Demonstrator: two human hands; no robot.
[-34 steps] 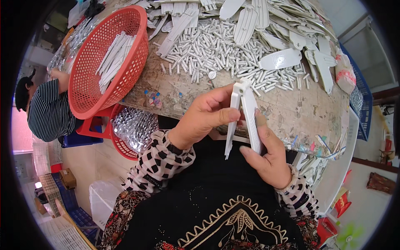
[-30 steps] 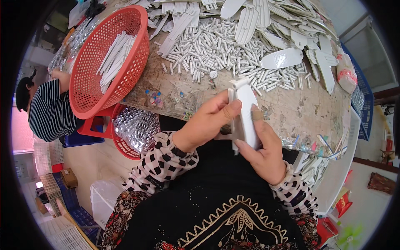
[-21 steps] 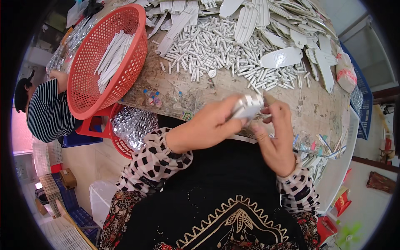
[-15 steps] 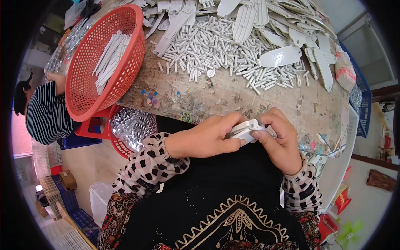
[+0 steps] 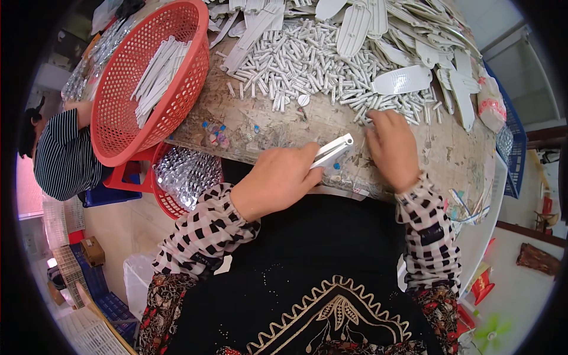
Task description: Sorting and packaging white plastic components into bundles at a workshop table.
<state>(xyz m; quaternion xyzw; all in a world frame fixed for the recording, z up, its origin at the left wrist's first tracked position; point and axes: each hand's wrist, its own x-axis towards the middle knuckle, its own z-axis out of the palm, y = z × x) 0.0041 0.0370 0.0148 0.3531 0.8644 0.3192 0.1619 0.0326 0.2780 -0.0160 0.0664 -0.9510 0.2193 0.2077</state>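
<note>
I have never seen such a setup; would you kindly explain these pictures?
There is no machine: these are a person's two bare hands, seen from above by a wide fisheye camera worn on the head. The left hand holds a narrow white plastic piece. The right hand is at the near edge of small, white, rod-shaped pins; whether it grips one is hidden. On the worn wooden table, flat white plastic panels lie beyond and beside the pins. At left, a red perforated plastic basket holds long white strips.
</note>
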